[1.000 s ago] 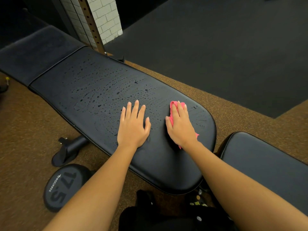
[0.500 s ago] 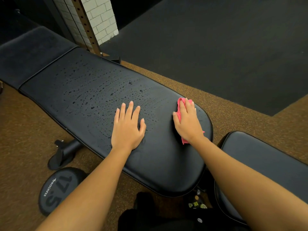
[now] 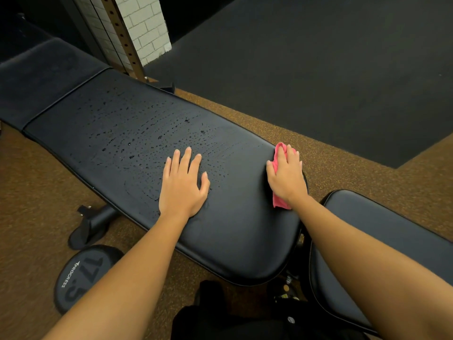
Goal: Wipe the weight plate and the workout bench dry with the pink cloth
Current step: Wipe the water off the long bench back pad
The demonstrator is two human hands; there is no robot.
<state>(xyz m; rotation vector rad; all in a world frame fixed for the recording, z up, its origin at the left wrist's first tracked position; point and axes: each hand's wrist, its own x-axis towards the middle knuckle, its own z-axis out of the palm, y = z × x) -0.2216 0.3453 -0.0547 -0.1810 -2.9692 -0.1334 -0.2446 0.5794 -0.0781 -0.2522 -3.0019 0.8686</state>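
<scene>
The black workout bench pad runs from upper left to lower right, beaded with water drops over its middle. My left hand lies flat on the pad with straight fingers. My right hand presses the pink cloth flat against the pad's far right edge; the cloth shows past my fingertips and under my wrist. A dark round weight plate marked 17.5 lies on the floor at lower left, partly behind my left forearm.
The bench's seat pad sits at the right. A black bench foot juts out on the brown floor. A perforated rack upright and white brick column stand behind. Black rubber flooring fills the far side.
My right hand has slid the pink cloth rightward across the pad to its far edge. My left hand has stayed flat in about the same spot on the pad.
</scene>
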